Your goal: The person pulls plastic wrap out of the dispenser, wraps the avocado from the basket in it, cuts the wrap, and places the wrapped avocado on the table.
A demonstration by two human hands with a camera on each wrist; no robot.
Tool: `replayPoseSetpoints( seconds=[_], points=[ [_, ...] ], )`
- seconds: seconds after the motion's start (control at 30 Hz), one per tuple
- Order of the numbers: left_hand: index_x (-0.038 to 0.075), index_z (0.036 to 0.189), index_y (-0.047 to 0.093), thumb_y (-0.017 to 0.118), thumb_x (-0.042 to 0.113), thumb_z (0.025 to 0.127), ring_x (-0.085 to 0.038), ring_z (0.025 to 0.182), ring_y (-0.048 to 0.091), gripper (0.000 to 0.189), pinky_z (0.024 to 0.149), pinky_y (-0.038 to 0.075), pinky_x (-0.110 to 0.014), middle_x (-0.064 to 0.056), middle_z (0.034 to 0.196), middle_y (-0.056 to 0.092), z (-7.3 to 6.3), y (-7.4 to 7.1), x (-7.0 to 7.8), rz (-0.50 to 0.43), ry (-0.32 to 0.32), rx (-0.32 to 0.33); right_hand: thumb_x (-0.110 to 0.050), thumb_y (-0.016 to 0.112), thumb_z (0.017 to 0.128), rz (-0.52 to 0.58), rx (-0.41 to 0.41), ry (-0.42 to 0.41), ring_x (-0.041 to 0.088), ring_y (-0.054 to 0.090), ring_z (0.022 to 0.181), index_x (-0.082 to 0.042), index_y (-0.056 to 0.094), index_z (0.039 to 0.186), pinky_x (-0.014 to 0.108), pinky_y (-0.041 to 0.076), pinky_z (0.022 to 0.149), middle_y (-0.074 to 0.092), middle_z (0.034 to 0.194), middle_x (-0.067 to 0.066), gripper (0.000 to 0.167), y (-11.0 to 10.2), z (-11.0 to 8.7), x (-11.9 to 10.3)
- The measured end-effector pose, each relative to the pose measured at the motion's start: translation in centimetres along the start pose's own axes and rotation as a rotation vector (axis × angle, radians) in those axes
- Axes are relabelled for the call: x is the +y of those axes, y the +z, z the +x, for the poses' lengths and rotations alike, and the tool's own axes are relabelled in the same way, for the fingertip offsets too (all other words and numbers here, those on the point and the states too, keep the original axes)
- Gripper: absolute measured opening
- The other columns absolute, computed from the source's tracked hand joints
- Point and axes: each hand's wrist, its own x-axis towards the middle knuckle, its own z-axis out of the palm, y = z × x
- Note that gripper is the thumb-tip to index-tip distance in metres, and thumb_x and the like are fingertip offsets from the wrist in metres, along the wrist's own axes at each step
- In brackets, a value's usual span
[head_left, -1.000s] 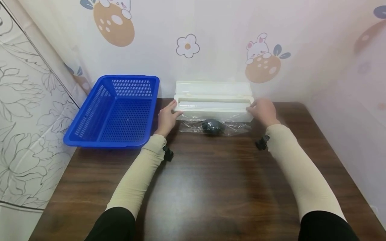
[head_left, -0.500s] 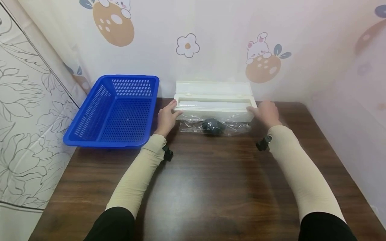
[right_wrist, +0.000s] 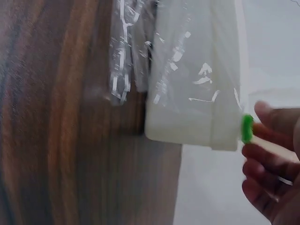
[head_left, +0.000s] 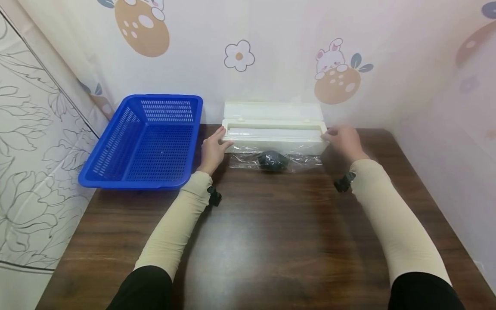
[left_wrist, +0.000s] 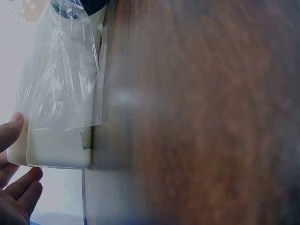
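A cream cling film dispenser [head_left: 275,147] stands against the back wall, its lid [head_left: 273,111] raised. From its front hangs a strip of clear cling film [head_left: 240,161], lying over a dark, round object [head_left: 273,160], whose kind I cannot tell. My left hand [head_left: 213,151] holds the dispenser's left end, thumb [left_wrist: 11,130] at the front edge and fingers [left_wrist: 26,187] at the end face. At the right end, my right hand [head_left: 346,141] pinches a small green slider [right_wrist: 247,128] at the dispenser's edge, its other fingers loosely curled.
A blue plastic basket [head_left: 87,181] stands at the table's back left, close to my left hand. The brown wooden table [head_left: 267,241] runs back to a patterned wall covering [head_left: 279,51]. Small black wrist cameras [head_left: 214,196] sit on both sleeves.
My right hand has shifted slightly to the right at the dispenser's end. The left hand stays on the left end. The head view has tipped a little.
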Motion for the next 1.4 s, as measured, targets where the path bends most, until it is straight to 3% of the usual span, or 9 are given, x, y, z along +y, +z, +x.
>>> replayPoseSetpoints(
  seconds=[0.17,0.57,0.67,0.8,0.93,1.07,1.17,1.27,1.4],
  points=[
    [0.010,0.136,0.057,0.073,0.029,0.086,-0.024,0.134,0.049,0.055,0.114,0.037,-0.040,0.000,0.145,0.052,0.0,-0.1,-0.1,-0.003,-0.003,0.006,-0.013,0.059,0.093,-0.008,0.012,-0.091,0.045,0.060,0.103,0.009,0.069,0.102,0.058,0.042,0.096,0.067,0.107,0.031,0.025,-0.1,0.0,0.3],
    [0.004,0.131,0.061,0.076,0.021,0.084,-0.026,0.134,0.051,0.052,0.114,0.038,-0.040,-0.009,0.143,0.055,-0.2,-0.1,-0.1,-0.054,-0.001,0.023,-0.024,0.054,0.098,0.025,0.078,-0.037,0.044,0.055,0.116,0.006,0.066,0.110,0.057,0.038,0.103,0.065,0.118,0.029,0.035,0.8,-1.0,0.7],
    [0.003,0.130,0.061,0.078,0.024,0.083,-0.029,0.130,0.052,0.055,0.111,0.039,-0.044,-0.013,0.140,0.056,-0.3,-0.1,0.1,-0.055,-0.044,0.033,-0.030,0.051,0.099,0.047,0.111,-0.004,0.044,0.054,0.115,0.006,0.066,0.111,0.057,0.038,0.102,0.064,0.118,0.029,0.041,1.0,-1.5,1.0],
    [0.002,0.130,0.055,0.079,0.035,0.081,-0.033,0.123,0.055,0.063,0.105,0.041,-0.047,-0.017,0.132,0.059,-0.3,0.0,0.3,-0.043,-0.158,0.033,-0.041,0.043,0.101,0.075,0.131,0.068,0.046,0.054,0.114,0.007,0.063,0.114,0.059,0.039,0.101,0.062,0.119,0.031,0.054,0.9,-2.4,1.5],
    [0.004,0.117,0.054,0.077,0.045,0.080,-0.034,0.110,0.060,0.060,0.096,0.046,-0.046,-0.016,0.118,0.064,-0.4,-0.2,0.6,-0.026,-0.278,0.016,-0.042,0.042,0.101,0.096,0.083,0.114,0.045,0.056,0.110,0.008,0.063,0.116,0.059,0.043,0.095,0.062,0.118,0.033,0.057,1.0,-3.0,1.6],
    [0.006,0.101,0.063,0.074,0.054,0.079,-0.033,0.101,0.065,0.055,0.087,0.050,-0.045,-0.013,0.107,0.070,-0.7,-0.5,0.9,0.028,-0.337,-0.021,-0.036,0.047,0.098,0.138,-0.009,0.164,0.041,0.059,0.105,0.006,0.065,0.115,0.053,0.048,0.088,0.064,0.117,0.030,0.048,1.2,-3.6,1.4],
    [0.008,0.090,0.072,0.070,0.059,0.080,-0.033,0.097,0.067,0.053,0.082,0.051,-0.046,-0.011,0.103,0.073,-0.7,-0.6,0.9,0.081,-0.337,-0.057,-0.027,0.052,0.092,0.215,-0.080,0.217,0.034,0.059,0.093,0.002,0.067,0.101,0.044,0.051,0.074,0.067,0.100,0.021,0.034,1.5,-4.0,1.1],
    [0.013,0.094,0.078,0.067,0.060,0.082,-0.033,0.101,0.068,0.050,0.083,0.051,-0.047,-0.009,0.108,0.074,-0.8,-0.6,1.0,0.105,-0.324,-0.086,-0.022,0.055,0.086,0.302,-0.142,0.262,0.027,0.055,0.080,-0.001,0.063,0.087,0.034,0.048,0.064,0.061,0.083,0.011,0.022,1.8,-4.2,1.1],
    [0.017,0.108,0.077,0.067,0.056,0.084,-0.032,0.110,0.066,0.047,0.090,0.050,-0.046,-0.008,0.119,0.071,-1.0,-0.4,1.1,0.085,-0.297,-0.102,-0.029,0.060,0.092,0.298,-0.157,0.214,0.024,0.056,0.083,-0.002,0.069,0.102,0.030,0.048,0.067,0.066,0.094,0.018,0.031,2.3,-4.0,1.2]
  ],
)
